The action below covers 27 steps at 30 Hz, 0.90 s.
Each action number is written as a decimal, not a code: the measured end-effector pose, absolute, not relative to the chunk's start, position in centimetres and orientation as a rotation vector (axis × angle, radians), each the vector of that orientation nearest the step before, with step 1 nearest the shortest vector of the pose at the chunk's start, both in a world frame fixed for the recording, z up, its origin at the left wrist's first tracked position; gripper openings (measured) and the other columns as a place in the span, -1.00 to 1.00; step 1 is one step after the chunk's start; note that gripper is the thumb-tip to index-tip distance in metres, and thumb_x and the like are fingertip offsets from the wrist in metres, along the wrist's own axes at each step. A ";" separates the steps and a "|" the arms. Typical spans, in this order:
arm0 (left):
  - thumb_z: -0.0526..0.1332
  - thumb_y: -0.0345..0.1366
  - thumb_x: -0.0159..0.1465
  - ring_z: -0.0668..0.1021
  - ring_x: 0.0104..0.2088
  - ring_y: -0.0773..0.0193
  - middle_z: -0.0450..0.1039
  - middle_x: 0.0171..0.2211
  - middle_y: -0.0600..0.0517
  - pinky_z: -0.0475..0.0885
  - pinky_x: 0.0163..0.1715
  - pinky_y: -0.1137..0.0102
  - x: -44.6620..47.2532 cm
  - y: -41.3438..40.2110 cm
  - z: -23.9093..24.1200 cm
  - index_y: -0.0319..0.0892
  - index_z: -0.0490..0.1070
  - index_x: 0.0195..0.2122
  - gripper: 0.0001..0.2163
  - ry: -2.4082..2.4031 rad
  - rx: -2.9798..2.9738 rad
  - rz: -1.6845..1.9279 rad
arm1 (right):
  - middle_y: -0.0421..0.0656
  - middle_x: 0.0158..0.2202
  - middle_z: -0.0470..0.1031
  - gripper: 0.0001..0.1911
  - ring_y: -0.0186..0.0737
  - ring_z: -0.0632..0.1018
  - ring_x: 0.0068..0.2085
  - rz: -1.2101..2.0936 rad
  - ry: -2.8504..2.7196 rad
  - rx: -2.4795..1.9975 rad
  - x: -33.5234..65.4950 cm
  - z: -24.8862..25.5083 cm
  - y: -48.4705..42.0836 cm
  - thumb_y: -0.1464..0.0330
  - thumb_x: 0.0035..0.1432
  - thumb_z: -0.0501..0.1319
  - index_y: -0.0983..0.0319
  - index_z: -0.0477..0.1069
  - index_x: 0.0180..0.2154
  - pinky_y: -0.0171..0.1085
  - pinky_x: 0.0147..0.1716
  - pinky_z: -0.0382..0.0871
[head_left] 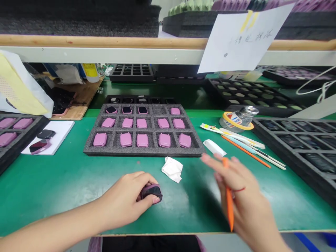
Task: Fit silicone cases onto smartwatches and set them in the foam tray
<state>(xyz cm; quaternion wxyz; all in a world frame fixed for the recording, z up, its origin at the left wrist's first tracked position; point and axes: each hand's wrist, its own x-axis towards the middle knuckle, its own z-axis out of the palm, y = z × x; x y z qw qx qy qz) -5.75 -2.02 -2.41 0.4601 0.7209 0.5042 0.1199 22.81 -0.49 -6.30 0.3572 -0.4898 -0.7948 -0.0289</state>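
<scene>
My left hand [131,197] is closed around a purple watch case [152,192] with a dark glass face turned up, held at the green tabletop. My right hand [243,196], partly smeared by motion, is raised over the table on the right. Between its fingers it grips an orange pointed stick [229,206], tip down. A crumpled white tissue [172,169] lies between the two hands. Behind it, a black foam tray [147,151] holds several purple watch cases [142,140], some in the back row with dark faces showing.
Brushes and thin sticks [244,140] lie at the right, near a clear jar with a yellow tape roll [237,120]. Foam trays flank both sides, one with dark parts [296,140]. White paper [63,134] bears two watch pieces. A shelf edge [105,54] crosses above.
</scene>
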 end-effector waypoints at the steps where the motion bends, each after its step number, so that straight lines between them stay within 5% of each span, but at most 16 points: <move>1: 0.18 -0.23 0.33 0.44 -0.35 0.26 0.47 -0.28 0.08 0.27 -0.36 0.38 -5.8 -2.1 -2.4 -0.08 0.40 -0.18 -0.90 1.240 1.760 0.312 | 0.06 0.06 0.56 -0.64 0.13 0.54 0.13 -0.155 -2.064 -1.265 24.8 -5.9 1.1 0.45 0.37 0.04 0.19 0.44 0.11 0.23 0.12 0.37; 5: 0.12 -0.17 0.36 0.44 -0.42 0.30 0.53 -0.27 0.04 0.24 -0.46 0.40 -5.7 -2.1 -2.6 -0.11 0.24 -0.15 -0.85 1.219 1.413 0.431 | 0.13 -0.27 0.63 -0.57 0.20 0.64 -0.06 -0.367 -2.181 -1.273 31.1 -4.6 6.8 0.27 0.41 -0.03 0.25 0.60 -0.19 0.13 -0.14 0.47; 7: 0.14 -0.07 0.34 0.43 -0.50 0.36 0.57 -0.18 -0.06 0.22 -0.54 0.43 -5.5 -1.8 -2.7 -0.15 0.24 -0.09 -0.72 1.143 1.147 0.523 | 0.20 -0.25 0.62 -0.54 0.23 0.64 -0.09 -0.390 -2.163 -1.253 31.2 -3.8 8.0 0.25 0.41 -0.04 0.28 0.61 -0.24 0.13 -0.18 0.45; 11: 0.22 0.12 0.25 0.41 -0.51 0.42 0.55 -0.14 -0.16 0.28 -0.51 0.45 -5.3 -1.4 -2.3 -0.26 0.35 0.02 -0.46 0.951 0.787 0.767 | 0.06 -0.17 0.62 -0.72 0.01 0.64 -0.13 -0.291 -2.183 -1.133 24.5 -2.2 5.8 0.31 0.38 0.07 0.21 0.52 -0.05 -0.06 -0.16 0.53; 14: 0.30 0.11 0.20 0.34 -0.54 0.47 0.49 -0.26 -0.07 0.25 -0.53 0.48 -5.4 -1.4 -2.2 -0.28 0.44 -0.05 -0.47 0.869 0.699 0.847 | -0.16 -0.29 0.57 -0.73 -0.27 0.61 -0.31 0.275 -2.249 -0.911 17.8 -1.4 2.5 0.37 0.36 0.15 0.11 0.44 0.06 -0.31 -0.34 0.55; 18: 0.36 0.02 0.21 0.29 -0.56 0.52 0.33 -0.44 0.11 0.17 -0.55 0.53 -5.5 -1.7 -2.3 -0.26 0.45 -0.25 -0.61 0.841 0.814 0.883 | -0.23 -0.34 0.49 -0.31 -0.28 0.54 -0.39 0.560 -2.318 -0.788 12.4 -1.2 0.7 0.37 0.07 0.45 0.17 0.30 0.21 -0.33 -0.43 0.53; 22: 0.35 0.07 0.20 0.28 -0.54 0.50 0.35 -0.44 0.09 0.09 -0.60 0.55 -5.4 -1.6 -2.2 -0.25 0.38 -0.26 -0.57 0.873 0.794 1.001 | -0.27 -0.34 0.51 -0.39 -0.30 0.54 -0.41 0.630 -2.271 -0.772 11.2 -1.4 1.6 0.49 -0.05 0.48 0.12 0.37 0.04 -0.33 -0.41 0.53; 27: 0.30 0.17 0.18 0.23 -0.61 0.53 0.33 -0.51 0.12 0.00 -0.68 0.60 -5.5 -1.5 -1.9 -0.21 0.31 -0.27 -0.51 0.810 0.561 1.029 | -0.24 -0.09 0.58 -0.28 -0.32 0.63 -0.25 0.857 -2.107 -0.658 11.5 -1.6 2.1 0.58 0.00 0.41 0.02 0.26 0.13 -0.39 -0.21 0.59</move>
